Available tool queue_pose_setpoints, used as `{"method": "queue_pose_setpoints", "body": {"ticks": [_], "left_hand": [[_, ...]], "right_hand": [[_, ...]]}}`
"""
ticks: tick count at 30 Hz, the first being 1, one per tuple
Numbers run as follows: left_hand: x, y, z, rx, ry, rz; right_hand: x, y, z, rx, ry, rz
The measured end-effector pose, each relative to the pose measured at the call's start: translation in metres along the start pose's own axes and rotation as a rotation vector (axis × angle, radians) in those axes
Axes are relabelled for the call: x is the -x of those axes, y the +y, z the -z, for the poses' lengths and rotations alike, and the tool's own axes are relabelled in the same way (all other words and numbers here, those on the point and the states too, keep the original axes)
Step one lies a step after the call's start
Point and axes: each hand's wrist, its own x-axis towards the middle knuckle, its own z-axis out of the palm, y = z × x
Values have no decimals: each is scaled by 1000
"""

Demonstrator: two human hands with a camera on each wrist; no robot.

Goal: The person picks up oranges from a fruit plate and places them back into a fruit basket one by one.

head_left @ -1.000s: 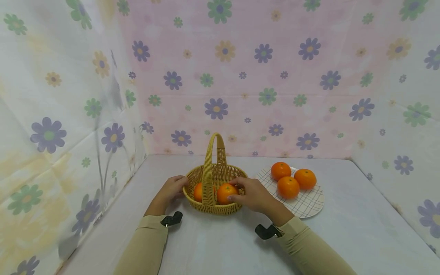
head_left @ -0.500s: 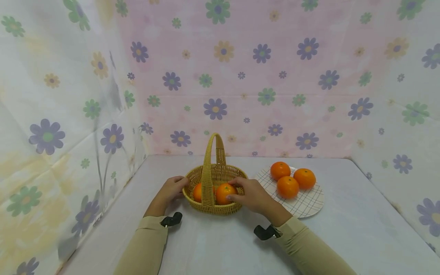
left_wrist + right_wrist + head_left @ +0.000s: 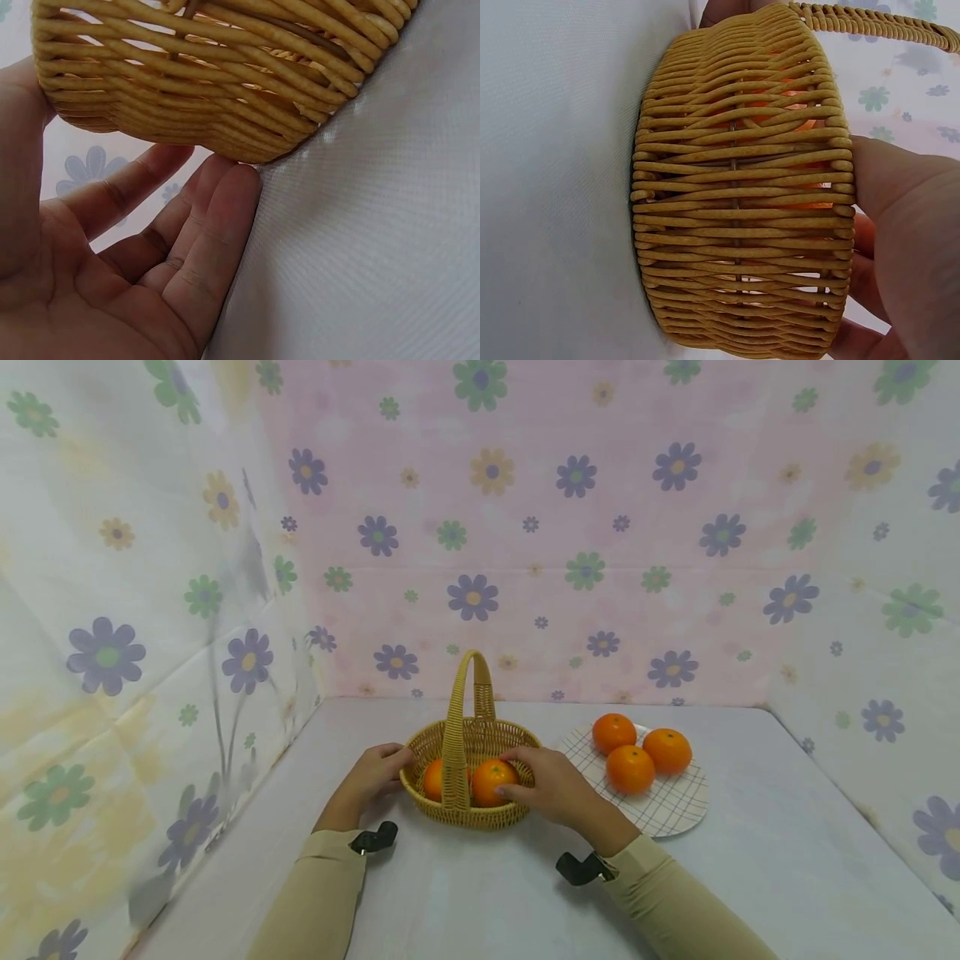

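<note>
A yellow wicker basket (image 3: 468, 817) with a tall arched handle stands upright on the table, holding two oranges. My left hand (image 3: 375, 774) grips its left rim; in the left wrist view the fingers (image 3: 225, 217) lie against the outer wall, low near the table. Inside the basket, my right hand (image 3: 551, 783) holds the right-hand orange (image 3: 492, 783) between thumb and fingers. The left orange (image 3: 432, 779) is partly hidden behind the handle. Through the weave in the right wrist view, orange skin (image 3: 772, 112) shows, while the right thumb (image 3: 889, 172) crosses over the rim.
Right of the basket lies a white plate (image 3: 667, 810) with a checked line pattern. It bears three oranges (image 3: 630, 770) grouped toward its back. A flowered cloth wall (image 3: 525, 652) rises behind the white table (image 3: 442, 893), with another at each side.
</note>
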Motion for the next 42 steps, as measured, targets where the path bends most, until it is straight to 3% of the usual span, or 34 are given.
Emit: {"method": "queue_pose_setpoints", "body": {"ticks": [10, 20, 27, 34, 42], "left_hand": [[-2, 4, 2, 19, -15, -17], [-2, 3, 2, 12, -10, 10], [1, 4, 1, 3, -14, -4], [4, 4, -2, -46, -13, -21], [0, 2, -2, -47, -5, -15]], "right_hand": [[-1, -3, 7, 30, 2, 35], [-1, -2, 16, 11, 28, 10], [2, -1, 34, -6, 56, -17], [8, 19, 59, 66, 111, -43], [20, 51, 98, 108, 151, -164]]}}
